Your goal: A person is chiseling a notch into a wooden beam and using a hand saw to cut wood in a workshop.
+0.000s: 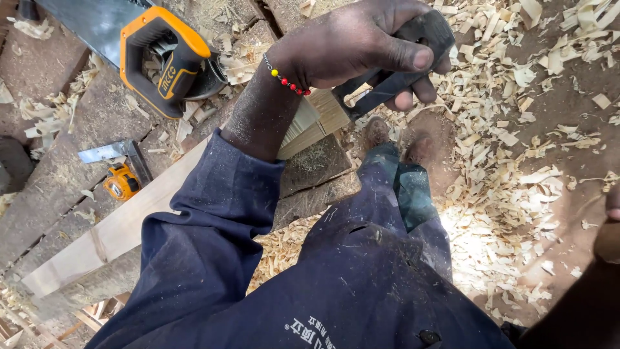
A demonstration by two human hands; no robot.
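Note:
My left hand (361, 42) reaches forward out of a dark blue sleeve and is closed around a dark tool (387, 84) with a black handle. It holds the tool just past the end of a pale wooden plank (116, 232), which runs from the lower left up to my wrist. A beaded bracelet (285, 81) sits on that wrist. Only a small part of my right hand (610, 223) shows at the right edge, and I cannot see its fingers or whether it holds anything.
A hand saw with an orange and black handle (161, 58) lies on the rough workbench (45, 194) at the upper left. A yellow tape measure (121, 184) and a metal square (103, 153) lie beside the plank. Wood shavings (504, 194) cover the dirt ground around my shoes (378, 132).

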